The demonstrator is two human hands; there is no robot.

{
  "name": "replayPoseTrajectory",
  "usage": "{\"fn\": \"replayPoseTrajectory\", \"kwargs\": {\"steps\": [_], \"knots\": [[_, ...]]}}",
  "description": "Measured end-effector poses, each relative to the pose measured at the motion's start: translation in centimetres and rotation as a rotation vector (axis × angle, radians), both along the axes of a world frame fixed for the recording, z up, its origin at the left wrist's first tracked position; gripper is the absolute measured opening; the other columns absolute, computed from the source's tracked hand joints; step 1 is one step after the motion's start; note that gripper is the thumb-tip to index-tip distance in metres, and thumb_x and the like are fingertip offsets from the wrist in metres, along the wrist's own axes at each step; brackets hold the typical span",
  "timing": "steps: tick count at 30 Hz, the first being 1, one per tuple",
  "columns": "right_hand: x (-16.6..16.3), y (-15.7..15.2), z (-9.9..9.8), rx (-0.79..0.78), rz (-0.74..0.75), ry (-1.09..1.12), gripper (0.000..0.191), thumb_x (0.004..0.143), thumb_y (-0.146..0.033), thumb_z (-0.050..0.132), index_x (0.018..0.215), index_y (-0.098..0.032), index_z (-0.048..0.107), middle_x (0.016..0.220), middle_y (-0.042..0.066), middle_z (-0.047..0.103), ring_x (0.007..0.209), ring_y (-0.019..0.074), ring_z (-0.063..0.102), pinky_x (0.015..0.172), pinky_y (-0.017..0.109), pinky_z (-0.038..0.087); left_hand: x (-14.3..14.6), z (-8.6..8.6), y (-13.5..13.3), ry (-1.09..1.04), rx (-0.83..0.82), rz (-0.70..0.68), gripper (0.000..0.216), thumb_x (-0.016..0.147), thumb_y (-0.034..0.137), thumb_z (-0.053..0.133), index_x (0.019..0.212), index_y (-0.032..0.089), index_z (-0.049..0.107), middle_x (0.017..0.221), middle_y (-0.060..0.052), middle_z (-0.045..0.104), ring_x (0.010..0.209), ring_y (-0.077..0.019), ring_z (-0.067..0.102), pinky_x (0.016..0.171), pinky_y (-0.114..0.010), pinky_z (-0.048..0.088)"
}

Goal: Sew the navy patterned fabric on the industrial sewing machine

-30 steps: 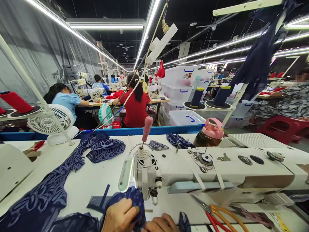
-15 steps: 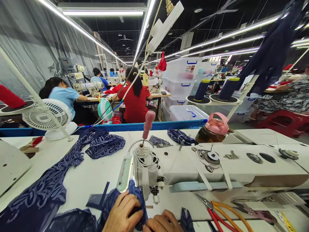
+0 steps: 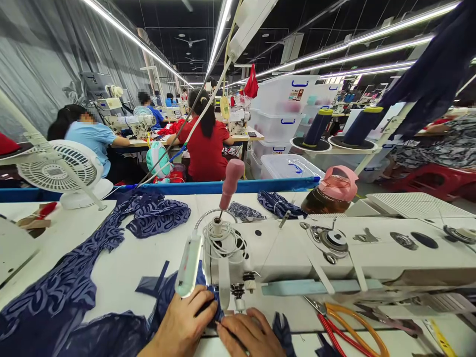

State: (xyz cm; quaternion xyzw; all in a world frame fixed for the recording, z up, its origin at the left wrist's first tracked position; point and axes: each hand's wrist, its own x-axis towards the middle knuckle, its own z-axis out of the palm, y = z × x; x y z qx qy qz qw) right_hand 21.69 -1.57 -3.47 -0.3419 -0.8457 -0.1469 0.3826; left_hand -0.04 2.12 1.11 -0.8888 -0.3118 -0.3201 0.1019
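Note:
My left hand [image 3: 184, 325] lies on a piece of dark blue patterned fabric [image 3: 169, 297] just left of the needle area of a white sewing machine [image 3: 334, 253]. My right hand [image 3: 249, 332] presses the fabric's edge down right under the presser foot [image 3: 238, 295], fingers pinched together on the cloth. The two hands touch at the fingertips. A slim lamp [image 3: 189, 265] is mounted on the machine's left end, above my left hand.
A long strip of blue patterned fabric [image 3: 74, 277] trails left across the white table. Orange-handled scissors [image 3: 342, 325] lie at the right. A pink-lidded jar [image 3: 329, 191], a white fan [image 3: 61, 173] and thread cones [image 3: 318, 126] stand behind. Other people sew at tables beyond.
The view has tilted down a little. Both hands have slid forward with the fabric toward the presser foot, and my right hand now shows more fully.

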Motion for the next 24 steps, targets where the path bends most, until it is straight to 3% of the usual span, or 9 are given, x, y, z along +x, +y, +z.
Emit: {"fn": "replayPoseTrajectory", "kwargs": {"steps": [4, 8, 14, 20, 24], "knots": [[-0.3, 0.3, 1.5, 0.026, 0.022, 0.006, 0.027, 0.104, -0.016, 0.045, 0.101, -0.024, 0.070, 0.099, -0.005, 0.075, 0.094, 0.0102, 0.064, 0.122, 0.035, 0.016, 0.1, 0.0, -0.2, 0.039, -0.028, -0.005, 0.029, 0.094, 0.005, 0.041, 0.104, 0.017, 0.067, 0.092, -0.004, 0.070, 0.095, -0.0183, 0.064, 0.109, -0.045, 0.030], [-0.5, 0.4, 2.4, 0.081, 0.030, -0.012, 0.029, 0.105, -0.016, 0.044, 0.096, -0.024, 0.070, 0.095, -0.005, 0.075, 0.090, 0.0089, 0.064, 0.123, 0.034, 0.016, 0.1, 0.1, -1.0, 0.024, 0.008, 0.047, 0.037, 0.099, 0.006, 0.031, 0.100, 0.017, 0.066, 0.077, -0.002, 0.066, 0.086, -0.0171, 0.063, 0.098, -0.041, 0.032], [-0.4, 0.5, 2.9, 0.036, 0.047, 0.017, 0.027, 0.105, -0.019, 0.046, 0.093, -0.026, 0.069, 0.094, -0.006, 0.076, 0.089, 0.0091, 0.065, 0.122, 0.032, 0.016, 0.5, 0.2, -0.9, 0.037, 0.024, 0.071, 0.042, 0.106, 0.017, 0.026, 0.098, 0.019, 0.067, 0.079, -0.001, 0.068, 0.082, -0.0169, 0.061, 0.096, -0.042, 0.031], [-0.8, 1.1, 1.0, 0.094, -0.038, -0.004, 0.023, 0.102, -0.017, 0.048, 0.091, -0.023, 0.068, 0.096, -0.003, 0.075, 0.081, 0.0123, 0.064, 0.116, 0.037, 0.030, 1.6, -0.7, -0.6, -0.020, 0.092, 0.126, 0.040, 0.105, 0.012, 0.028, 0.099, 0.016, 0.068, 0.095, -0.004, 0.071, 0.096, -0.0183, 0.062, 0.100, -0.038, 0.036], [2.9, -0.9, 0.9, 0.001, -0.095, -0.234, 0.026, 0.103, -0.030, 0.048, 0.120, -0.025, 0.066, 0.111, 0.003, 0.074, 0.097, 0.0181, 0.068, 0.098, 0.034, 0.049, 1.4, -1.5, -0.9, 0.007, 0.124, 0.159, 0.040, 0.102, 0.008, 0.028, 0.104, 0.015, 0.067, 0.097, -0.005, 0.071, 0.098, -0.0195, 0.062, 0.103, -0.039, 0.038]]}}
